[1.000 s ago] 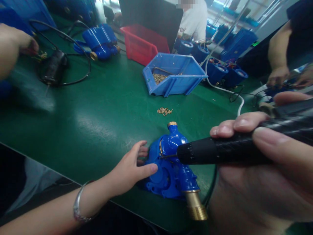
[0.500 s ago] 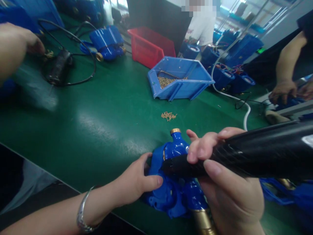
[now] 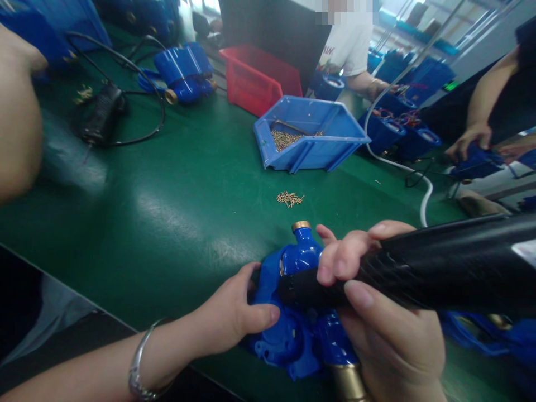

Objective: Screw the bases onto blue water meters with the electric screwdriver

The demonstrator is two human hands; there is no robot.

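A blue water meter (image 3: pixel 304 251) with brass threaded ends lies on the green table in front of me. My left hand (image 3: pixel 245 310) grips its blue plastic housing from the left, thumb on top and fingers partly hidden behind. In my right hand (image 3: pixel 377 301) is a black electric screwdriver (image 3: pixel 452 262), held almost level with fingers wrapped round its front part. Its black nose points left and rests over the meter; the tip is hidden against the housing. A small pile of brass screws (image 3: pixel 290 199) lies just beyond the meter.
A blue bin (image 3: pixel 318 153) holding many screws stands behind the pile, beside a red bin (image 3: pixel 251 84). Another blue meter (image 3: pixel 184 72) and a corded black screwdriver (image 3: pixel 103 114) lie at left. Co-workers' arms reach in at left and right. More blue parts (image 3: pixel 481 335) sit at right.
My hands, the meter and the screwdriver stay nearly in place. The co-worker's arm at left has drawn back from the small brass parts; co-workers' hands at right have shifted around blue parts.
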